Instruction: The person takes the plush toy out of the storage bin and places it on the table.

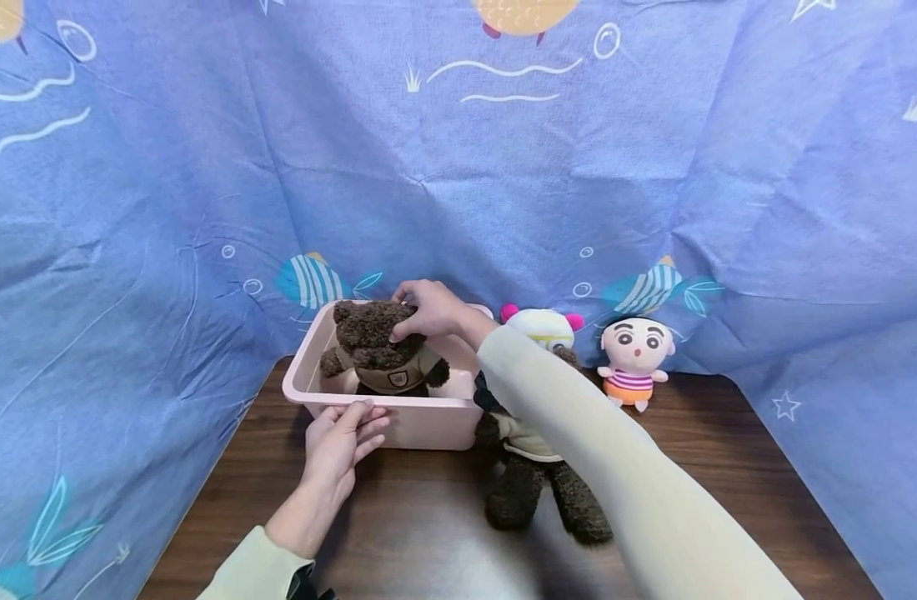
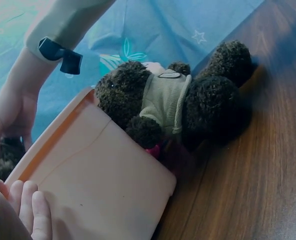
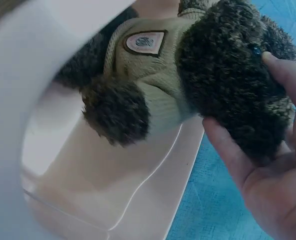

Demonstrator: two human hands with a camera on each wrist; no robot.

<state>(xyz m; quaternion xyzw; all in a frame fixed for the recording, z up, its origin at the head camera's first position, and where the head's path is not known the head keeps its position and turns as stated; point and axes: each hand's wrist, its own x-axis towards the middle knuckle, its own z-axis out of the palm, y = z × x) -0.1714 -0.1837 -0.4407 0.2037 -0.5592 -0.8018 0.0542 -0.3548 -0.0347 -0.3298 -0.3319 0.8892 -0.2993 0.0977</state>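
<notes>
A dark brown teddy bear (image 1: 379,333) in a beige sweater with a badge sits upright in a pale pink plastic bin (image 1: 428,425). My right hand (image 1: 436,310) grips the bear's head from its right side, thumb near an eye in the right wrist view, where the head (image 3: 228,75) fills the grasp. At the bin's front rim, my left hand (image 1: 334,442) holds on with the thumb at the lip and the fingers below it against the outer wall. A second brown teddy bear (image 1: 514,492) in a light sweater lies beside the bin, partly hidden by my right sleeve.
A white plush with pink ears (image 1: 537,323) stands behind the second bear, largely covered by my arm. Farther right sits a doll in a striped shirt (image 1: 637,358). A blue printed cloth (image 1: 458,183) surrounds the dark wooden table (image 1: 421,517) at the back and sides.
</notes>
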